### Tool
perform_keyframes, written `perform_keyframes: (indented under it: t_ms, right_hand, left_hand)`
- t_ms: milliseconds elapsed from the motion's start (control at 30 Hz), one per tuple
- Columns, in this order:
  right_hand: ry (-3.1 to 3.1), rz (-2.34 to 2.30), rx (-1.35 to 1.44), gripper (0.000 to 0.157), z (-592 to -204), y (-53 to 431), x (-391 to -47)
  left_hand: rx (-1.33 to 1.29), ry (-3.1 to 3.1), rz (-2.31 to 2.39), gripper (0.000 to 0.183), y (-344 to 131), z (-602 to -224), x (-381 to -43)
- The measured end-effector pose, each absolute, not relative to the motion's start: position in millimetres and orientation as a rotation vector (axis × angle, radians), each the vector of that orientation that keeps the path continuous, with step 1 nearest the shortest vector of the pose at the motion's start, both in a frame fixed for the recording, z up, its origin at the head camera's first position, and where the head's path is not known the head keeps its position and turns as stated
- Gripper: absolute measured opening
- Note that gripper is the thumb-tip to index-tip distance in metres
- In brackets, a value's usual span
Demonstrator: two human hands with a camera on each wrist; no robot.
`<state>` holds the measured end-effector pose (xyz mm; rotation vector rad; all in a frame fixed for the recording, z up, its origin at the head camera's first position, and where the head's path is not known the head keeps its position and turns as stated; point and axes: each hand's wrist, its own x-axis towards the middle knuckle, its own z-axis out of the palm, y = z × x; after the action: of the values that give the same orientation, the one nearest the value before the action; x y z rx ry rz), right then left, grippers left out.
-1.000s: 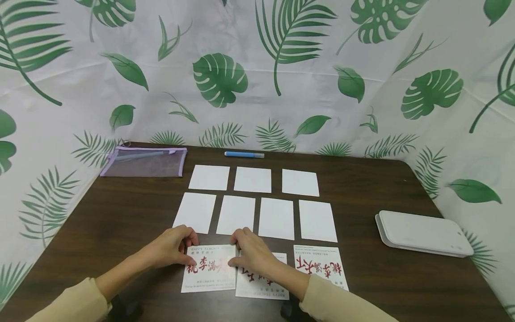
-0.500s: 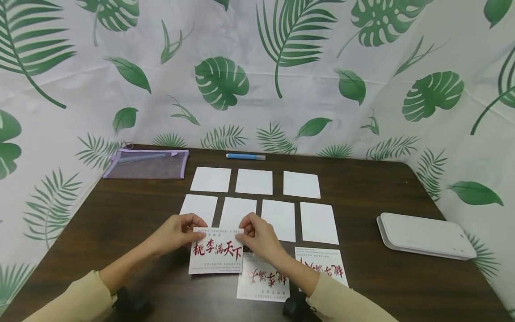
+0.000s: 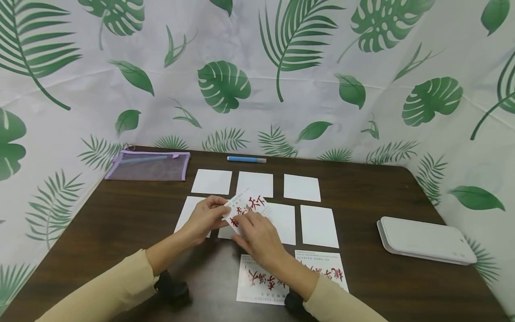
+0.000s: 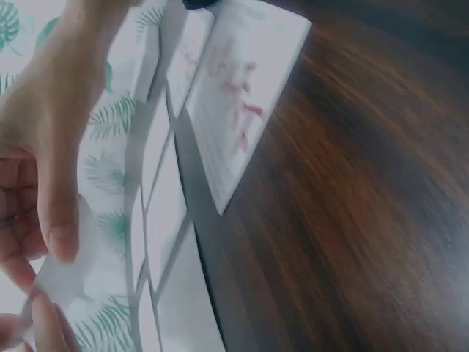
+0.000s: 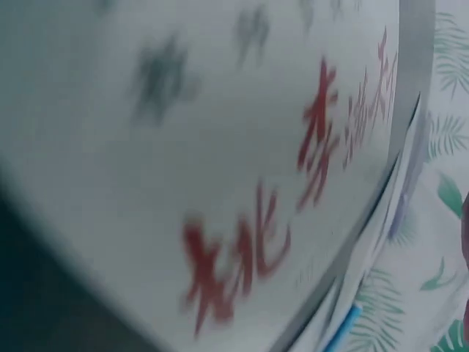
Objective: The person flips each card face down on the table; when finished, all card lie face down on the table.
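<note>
In the head view, a white greeting card (image 3: 250, 202) with red Chinese characters is held tilted in front of the blank white cards. My left hand (image 3: 204, 220) pinches its left side between thumb and fingers. At the lower right edge, my right hand (image 3: 263, 241) grips it, fingers covering part of the print. Two more printed cards lie upside down near me: one card (image 3: 259, 293) under my right wrist, another card (image 3: 322, 264) partly behind my forearm. The right wrist view is filled by a printed card (image 5: 249, 147) at close range.
White blank cards (image 3: 319, 226) lie in two rows on the dark wooden table (image 3: 362, 192). A blue marker (image 3: 246, 159) and a purple-edged mesh pouch (image 3: 149, 167) lie along the back. At right is a white flat case (image 3: 426, 239). Leaf-patterned cloth (image 3: 297, 103) hangs behind.
The printed card at the left of the front row has been lifted off the table, brought up and right, and turned to a slant. Both hands moved with it.
</note>
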<state>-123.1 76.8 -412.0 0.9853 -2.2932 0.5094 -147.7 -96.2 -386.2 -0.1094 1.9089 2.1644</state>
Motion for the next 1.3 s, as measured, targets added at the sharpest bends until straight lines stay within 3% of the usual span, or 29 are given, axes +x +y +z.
perform_keyframes:
  t_ms: [100, 200, 367, 567, 833, 1033, 1300]
  right_hand:
    - [-2.250, 0.423, 0.990, 0.034, -408, 80, -123]
    - [-2.220, 0.459, 0.974, 0.034, -402, 83, -125]
    - [-2.244, 0.870, 0.795, 0.032, -394, 88, -128]
    - [-2.264, 1.488, 0.524, 0.034, -397, 88, -127]
    - [-2.474, 1.854, 0.245, 0.035, -416, 77, -116]
    - [-2.640, 1.861, 0.334, 0.029, -432, 67, -105]
    - [-2.861, 1.402, 0.437, 0.027, -438, 50, -90]
  left_hand:
    - [-0.099, 1.862, 2.225, 0.020, -91, -383, -148]
    - [-0.032, 1.872, 2.234, 0.030, -90, -380, -146]
    - [-0.075, 2.052, 2.173, 0.047, -98, -387, -146]
    - [-0.227, 2.170, 2.094, 0.047, -116, -405, -141]
    - [-0.208, 2.396, 1.881, 0.042, -142, -412, -127]
    - [-0.125, 2.551, 1.639, 0.038, -163, -414, -112]
    - [-0.080, 2.567, 1.462, 0.031, -185, -413, -91]
